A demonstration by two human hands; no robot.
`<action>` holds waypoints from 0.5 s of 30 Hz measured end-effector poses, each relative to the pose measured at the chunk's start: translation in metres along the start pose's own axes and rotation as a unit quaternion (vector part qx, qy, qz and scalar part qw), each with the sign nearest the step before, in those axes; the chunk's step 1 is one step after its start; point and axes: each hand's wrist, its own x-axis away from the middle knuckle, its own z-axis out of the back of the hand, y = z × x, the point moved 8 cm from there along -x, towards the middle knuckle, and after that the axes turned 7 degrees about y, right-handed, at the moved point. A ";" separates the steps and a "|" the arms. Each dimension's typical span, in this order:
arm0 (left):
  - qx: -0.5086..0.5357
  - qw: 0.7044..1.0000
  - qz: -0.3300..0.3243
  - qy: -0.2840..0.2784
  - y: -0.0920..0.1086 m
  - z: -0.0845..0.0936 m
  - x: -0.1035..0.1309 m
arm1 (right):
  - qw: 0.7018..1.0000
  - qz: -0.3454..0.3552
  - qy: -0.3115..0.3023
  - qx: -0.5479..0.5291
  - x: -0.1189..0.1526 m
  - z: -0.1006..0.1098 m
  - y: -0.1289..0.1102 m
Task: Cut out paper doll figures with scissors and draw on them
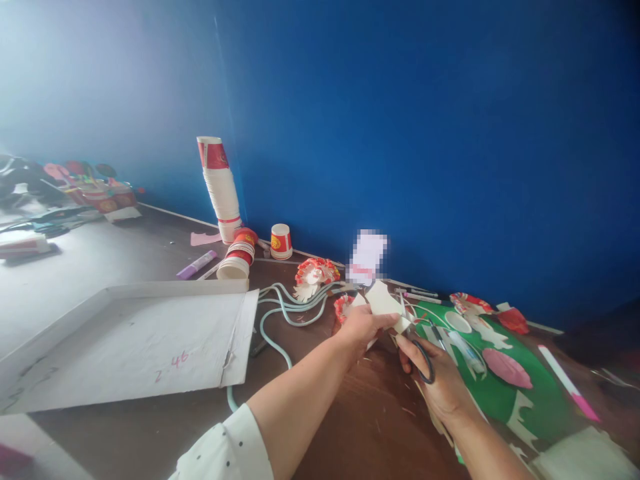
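A piece of cream paper is pinched between the thumb and fingers of my left hand. My right hand is closed around the black handles of a pair of scissors. The scissor blades meet the paper's right edge, close to my left fingertips; whether they are parted is hard to tell. Just behind my left hand lies a red and white cut paper piece. Another cut paper cup, with a frilled red rim, lies farther back on the brown table.
On the left are a white cardboard tray, a tall cup stack, a tipped stack and a single cup. A pale cable loops mid-table. Right, a green sheet bears paper scraps and a pink oval.
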 end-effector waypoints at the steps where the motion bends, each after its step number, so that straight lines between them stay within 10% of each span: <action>1: -0.001 1.000 0.002 -0.002 0.000 0.000 0.000 | 1.000 -0.008 -0.008 -0.008 0.000 -0.001 0.001; 15: -0.024 1.000 -0.002 0.005 -0.004 0.007 -0.008 | 0.995 -0.060 -0.045 -0.070 -0.001 -0.004 0.012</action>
